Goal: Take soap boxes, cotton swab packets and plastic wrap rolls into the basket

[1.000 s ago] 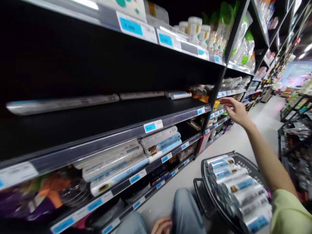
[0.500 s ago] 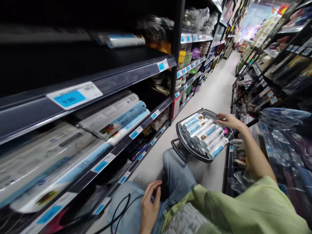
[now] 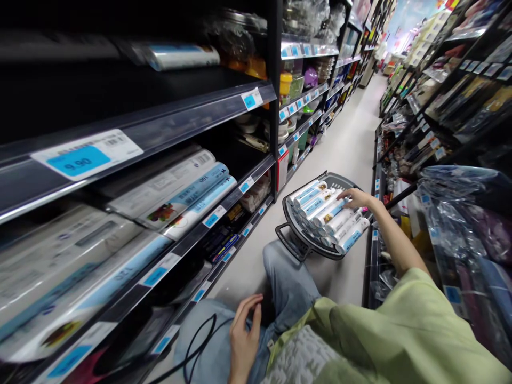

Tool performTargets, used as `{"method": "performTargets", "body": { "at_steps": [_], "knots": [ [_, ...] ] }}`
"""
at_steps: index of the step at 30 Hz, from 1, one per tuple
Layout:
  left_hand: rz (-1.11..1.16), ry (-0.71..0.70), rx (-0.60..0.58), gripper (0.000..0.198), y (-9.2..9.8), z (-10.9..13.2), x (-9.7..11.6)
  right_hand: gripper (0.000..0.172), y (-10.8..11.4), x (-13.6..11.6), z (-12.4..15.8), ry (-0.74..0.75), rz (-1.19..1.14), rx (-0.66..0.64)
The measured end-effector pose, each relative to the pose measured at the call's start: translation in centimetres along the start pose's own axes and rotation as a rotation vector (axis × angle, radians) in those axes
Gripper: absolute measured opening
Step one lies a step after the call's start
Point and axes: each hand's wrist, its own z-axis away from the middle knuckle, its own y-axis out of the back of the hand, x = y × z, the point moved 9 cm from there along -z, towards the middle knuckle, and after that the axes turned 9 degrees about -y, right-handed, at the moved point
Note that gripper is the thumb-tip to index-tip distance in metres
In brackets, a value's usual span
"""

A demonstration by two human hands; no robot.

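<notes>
The right hand (image 3: 356, 198) was down on the boxed rolls (image 3: 332, 213) in the basket (image 3: 294, 242), fingers spread over the top row and touching one of the blue-and-white packs; whether they had actually closed round it could not be told from this angle. The rolls lay side by side, stacked in layers, filling the dark wire basket that sat on the pale floor (image 3: 344, 149) of the aisle, just ahead of the person's jeans-clad knee (image 3: 286, 272). The arm reached out from a light green sleeve (image 3: 404, 325). Down at the bottom, the left hand (image 3: 243, 341) rested loose on the thigh, fingers half curled, holding nothing, with a black cable (image 3: 192, 352) looping just beside it. To the left ran the black shelving (image 3: 168, 122), its near middle shelf mostly bare behind a blue price tag reading 9.90 (image 3: 82, 157). On the shelf below that lay long boxes of the same sort (image 3: 188, 194), lengthwise along the edge. Across the aisle, clear plastic-wrapped goods (image 3: 464, 213) crowded the lower racks.
</notes>
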Motion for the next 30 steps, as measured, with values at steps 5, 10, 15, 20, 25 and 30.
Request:
{"method": "performTargets", "body": {
  "at_steps": [5,10,15,20,25,30],
  "knots": [
    [-0.002,0.003,0.006,0.034,0.0,0.2,-0.3,0.045,-0.8,-0.4,-1.0,-0.012,0.066,0.071],
    [0.007,0.001,-0.004,0.033,-0.1,0.1,-0.6,0.054,-1.3,-1.2,-1.0,0.055,0.012,0.155],
    [0.014,0.009,-0.001,0.035,-0.2,0.0,-0.7,0.068,-2.8,-3.4,-2.1,0.088,0.183,0.154],
    [0.027,0.019,0.020,0.038,-0.2,-0.1,-0.4,0.055,-3.6,-5.8,-3.3,0.080,0.419,0.161],
    [0.060,0.064,0.072,0.039,0.3,0.1,-0.6,0.048,-1.5,-9.0,-2.2,0.120,0.493,0.274],
    [0.154,0.144,0.141,0.041,0.4,-0.2,-2.0,0.043,1.4,-14.7,-0.2,0.234,0.504,0.501]
  ]
}}
